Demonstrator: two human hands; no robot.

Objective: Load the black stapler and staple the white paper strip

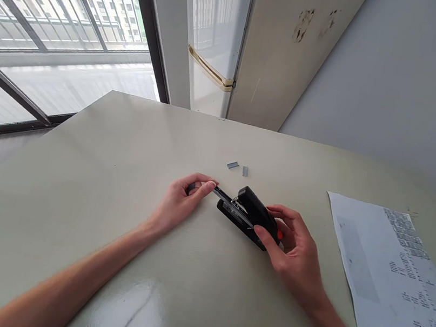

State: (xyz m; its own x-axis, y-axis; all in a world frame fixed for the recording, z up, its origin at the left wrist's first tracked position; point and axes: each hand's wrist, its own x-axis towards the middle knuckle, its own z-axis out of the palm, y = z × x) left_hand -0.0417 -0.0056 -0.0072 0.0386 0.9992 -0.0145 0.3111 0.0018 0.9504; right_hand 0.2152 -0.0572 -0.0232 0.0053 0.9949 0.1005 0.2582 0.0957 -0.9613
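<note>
A black stapler (257,209) rests on the pale table, its top arm raised and its staple tray drawn out at the front. Thumb and fingers of my right hand (291,245) close around its rear end, beside a small red part. My left hand (185,198), with a dark ring on one finger, pinches the front tip of the drawn-out staple tray (226,195). Just beyond the stapler, two short strips of staples (233,164) lie apart from each other on the table.
To the right, printed paper sheets (373,274) lie on the table (74,191). A fridge (217,32) stands behind the table's far edge, with a wall at the right. Sliding glass doors (58,25) with a railing beyond are at the left.
</note>
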